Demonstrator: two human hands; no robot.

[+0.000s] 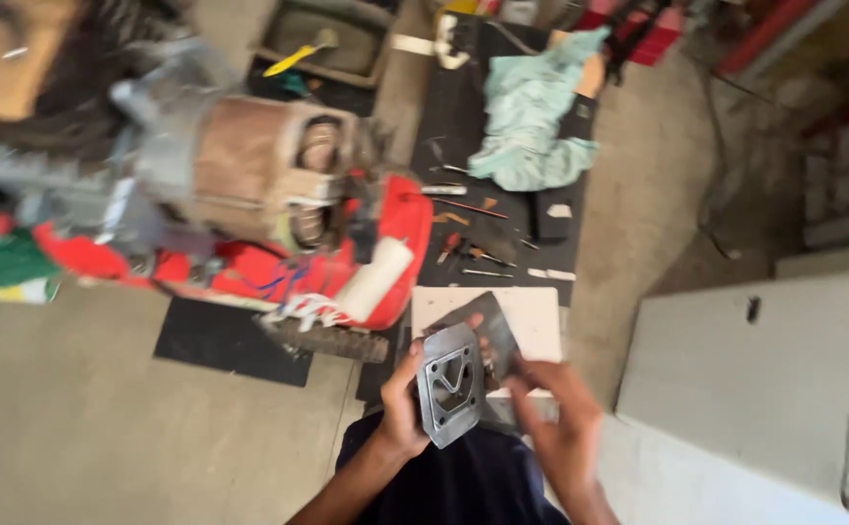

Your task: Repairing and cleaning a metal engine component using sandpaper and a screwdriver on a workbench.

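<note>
Low in the middle of the frame, both hands hold a flat grey metal plate (450, 384) — roughly square with rounded corners, tilted on its edge, with several cut-out openings through its face and small holes near the corners; the surface looks dull and worn. The left hand (402, 406) grips the plate's left edge, thumb on the front and fingers curled behind; the right hand (562, 418) closes on a dark thin sheet (490, 331) that lies just behind the plate and sticks out above it toward the upper right; whether the right fingers also touch the plate I cannot tell, since the picture is blurred.

Just behind the hands sits a white board (531, 316) on the floor; to its left, in the left half of the frame, lies a red machine with a copper-coloured motor (278, 194), close to the plate's upper left. Above the board a black mat (463, 126) carries small hand tools (473, 255) and a crumpled pale green cloth (531, 117). A white cabinet (755, 374) stands near the right hand at the lower right; open concrete floor (65, 418) spreads across the lower left — the widest free room.
</note>
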